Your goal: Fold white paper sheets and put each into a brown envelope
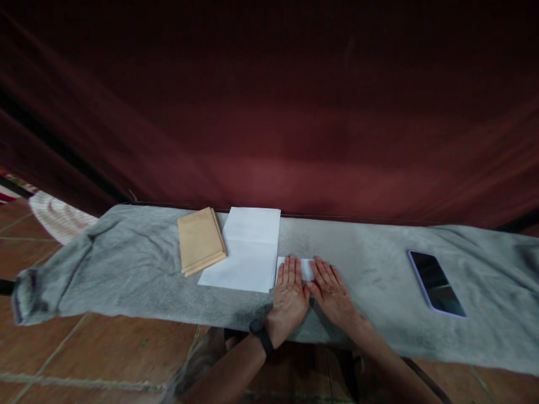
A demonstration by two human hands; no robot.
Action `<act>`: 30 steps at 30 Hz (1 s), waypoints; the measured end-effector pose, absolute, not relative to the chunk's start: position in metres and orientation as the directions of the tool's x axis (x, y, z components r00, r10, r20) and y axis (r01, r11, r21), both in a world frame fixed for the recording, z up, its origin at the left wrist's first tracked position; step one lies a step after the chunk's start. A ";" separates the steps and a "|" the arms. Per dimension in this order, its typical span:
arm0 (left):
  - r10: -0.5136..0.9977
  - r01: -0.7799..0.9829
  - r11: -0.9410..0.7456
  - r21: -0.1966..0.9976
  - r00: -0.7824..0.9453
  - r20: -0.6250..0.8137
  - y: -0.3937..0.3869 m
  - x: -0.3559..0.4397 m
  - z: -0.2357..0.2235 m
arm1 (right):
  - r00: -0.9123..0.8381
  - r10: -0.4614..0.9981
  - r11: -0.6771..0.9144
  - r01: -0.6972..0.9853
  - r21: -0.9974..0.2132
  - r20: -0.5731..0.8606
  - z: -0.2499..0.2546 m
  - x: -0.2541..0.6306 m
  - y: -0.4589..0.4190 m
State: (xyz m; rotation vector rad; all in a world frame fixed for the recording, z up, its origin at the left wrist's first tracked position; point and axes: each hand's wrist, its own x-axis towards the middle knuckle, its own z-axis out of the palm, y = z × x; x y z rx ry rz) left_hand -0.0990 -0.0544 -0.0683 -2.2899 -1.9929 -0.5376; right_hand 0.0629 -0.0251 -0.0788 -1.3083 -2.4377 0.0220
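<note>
A small piece of white paper (307, 270), apparently folded, lies on the grey cloth under both palms. My left hand (289, 292) rests flat on its left part, fingers stretched forward. On its right part my right hand (332, 292) also lies flat, with the thumbs of both hands close together. Much of the paper is hidden beneath the fingers. Just left of my left hand is a stack of white sheets (251, 261) with a crease across the middle. Brown envelopes (201, 240) are piled at the stack's left edge, overlapping it slightly.
A phone (436, 283) with a lilac edge lies on the right of the grey cloth (126, 269), which covers a long, narrow surface. Behind it hangs a dark red curtain (273, 140). Tiled floor (113, 348) shows in front, and a striped cloth (61, 216) at far left.
</note>
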 end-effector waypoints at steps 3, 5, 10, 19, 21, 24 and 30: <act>0.948 0.967 -0.171 0.191 0.109 0.298 -0.056 -0.101 -0.066 | -0.501 0.809 0.570 0.797 -0.200 0.308 -0.082 0.070 -0.024; 0.947 0.963 -0.188 0.195 0.125 0.296 -0.057 -0.103 -0.064 | -0.503 0.813 0.568 0.797 -0.208 0.294 -0.082 0.076 -0.022; 0.942 0.950 -0.241 0.197 0.180 0.284 -0.060 -0.109 -0.059 | -0.496 0.830 0.549 0.806 -0.220 0.254 -0.079 0.087 -0.016; 0.948 0.952 -0.246 0.184 0.196 0.252 -0.059 -0.113 -0.057 | -0.511 0.825 0.560 0.797 -0.227 0.241 -0.069 0.085 -0.015; 0.947 0.953 -0.245 0.178 0.195 0.256 -0.059 -0.114 -0.058 | -0.507 0.832 0.552 0.800 -0.237 0.226 -0.068 0.085 -0.015; 0.949 0.958 -0.229 0.174 0.180 0.260 -0.060 -0.113 -0.059 | -0.504 0.840 0.541 0.803 -0.250 0.201 -0.066 0.084 -0.014; 0.933 0.948 -0.287 0.136 0.244 0.265 -0.062 -0.106 -0.059 | -0.495 0.841 0.538 0.808 -0.242 0.218 -0.062 0.081 -0.016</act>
